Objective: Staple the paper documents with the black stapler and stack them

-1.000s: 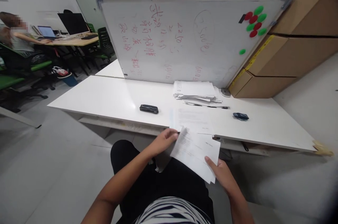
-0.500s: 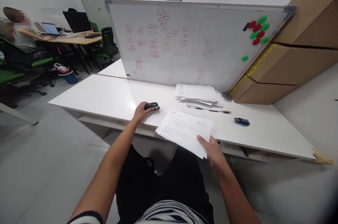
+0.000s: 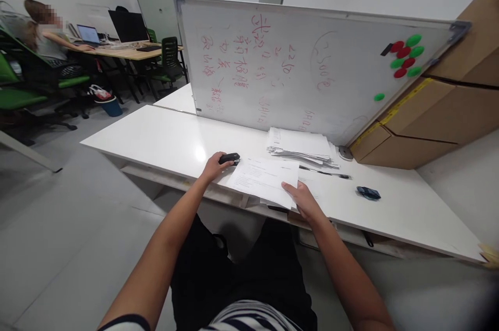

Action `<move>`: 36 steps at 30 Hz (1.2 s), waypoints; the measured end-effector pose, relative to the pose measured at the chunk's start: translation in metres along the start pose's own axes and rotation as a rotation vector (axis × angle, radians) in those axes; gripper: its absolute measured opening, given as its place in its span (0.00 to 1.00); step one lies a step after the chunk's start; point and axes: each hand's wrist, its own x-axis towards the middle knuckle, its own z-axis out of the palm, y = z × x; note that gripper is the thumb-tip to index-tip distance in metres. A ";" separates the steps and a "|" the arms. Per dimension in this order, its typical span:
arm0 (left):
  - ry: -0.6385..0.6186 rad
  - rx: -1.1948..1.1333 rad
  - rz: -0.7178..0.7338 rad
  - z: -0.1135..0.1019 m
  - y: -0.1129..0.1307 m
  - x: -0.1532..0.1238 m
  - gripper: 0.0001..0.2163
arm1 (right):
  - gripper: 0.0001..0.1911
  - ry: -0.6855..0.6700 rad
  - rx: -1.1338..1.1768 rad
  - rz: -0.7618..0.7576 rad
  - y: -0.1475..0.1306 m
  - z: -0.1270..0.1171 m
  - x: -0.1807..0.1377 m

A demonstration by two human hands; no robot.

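My left hand (image 3: 214,166) is closed around a black stapler (image 3: 230,158) at the desk's front part. With thumb on top, my right hand (image 3: 304,200) grips printed sheets of paper (image 3: 265,177) by their right edge. The sheets' upper left corner meets the front end of the stapler; whether it lies between the jaws I cannot tell. More white paper shows on the desk behind my right hand, partly covered by it.
A stack of papers (image 3: 300,143) lies on the white desk (image 3: 163,133) before a leaning whiteboard (image 3: 234,81). A pen (image 3: 331,173) and a dark blue object (image 3: 368,193) lie to the right. Cardboard boxes (image 3: 421,144) stand at the right. A person (image 3: 54,48) sits far left.
My right hand has moved the sheets left, up to the stapler's front end. My left hand still holds the stapler. The view has turned slightly left.
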 end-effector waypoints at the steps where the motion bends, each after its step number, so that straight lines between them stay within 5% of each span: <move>1: 0.000 -0.002 0.003 0.000 0.000 0.000 0.17 | 0.23 0.005 0.005 -0.003 -0.001 0.000 0.001; 19: -0.092 -0.034 0.025 -0.003 0.005 -0.005 0.23 | 0.16 -0.028 -0.002 0.040 -0.004 0.022 0.017; 24: -0.322 -0.001 0.071 -0.016 0.014 -0.001 0.24 | 0.16 -0.024 0.000 0.062 0.015 0.026 0.011; 28: -0.547 -0.006 -0.054 -0.027 0.030 0.016 0.25 | 0.20 0.042 -0.008 0.077 0.037 0.031 -0.003; 32: -0.347 0.192 -0.194 -0.010 0.054 0.037 0.32 | 0.24 0.076 0.045 0.033 0.050 0.042 -0.021; 36: -0.158 0.454 -0.148 0.030 0.066 0.046 0.32 | 0.28 0.068 0.077 -0.009 0.054 0.051 -0.036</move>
